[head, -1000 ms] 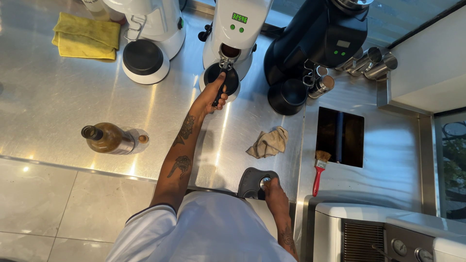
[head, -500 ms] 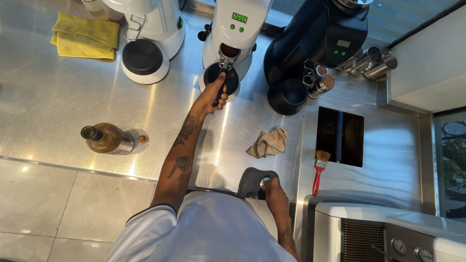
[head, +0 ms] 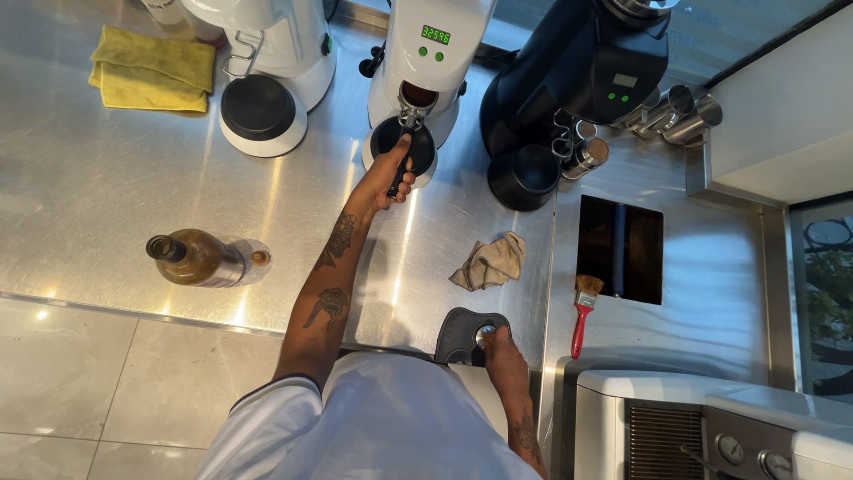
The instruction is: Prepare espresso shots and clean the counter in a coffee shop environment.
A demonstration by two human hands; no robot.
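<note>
Black portafilter (head: pixel 404 149), round basket seen from above, dark inside, seated under the chute of the white grinder (head: pixel 425 62) in the middle of the steel counter (head: pixel 115 187). Slim black handle running back toward the body, mostly covered. Left hand (head: pixel 386 178) clenched around that handle, arm stretched out over the counter. Right hand (head: pixel 502 356) down at the near counter edge, fingers curled on the shiny metal tamper (head: pixel 485 334) standing on a dark tamping mat (head: pixel 460 331); grip closed on the tamper's top, though partly hidden by the hand's own back.

Crumpled beige rag (head: pixel 489 262) between the two hands. Red-handled brush (head: pixel 582 311) just beside a dark rectangular opening (head: pixel 620 249) in the counter. Second white grinder (head: pixel 267 71) to the left, black grinder (head: pixel 577 80) to the right, both cut off at the top edge. Brown bottle (head: pixel 191 259) lying on its side near the counter's front edge. Folded yellow cloth (head: pixel 151 76) at the far left.

Contents of the basket too dark to make out. Tamper base hidden under the fingers. Machine at the lower right cropped by the frame.
</note>
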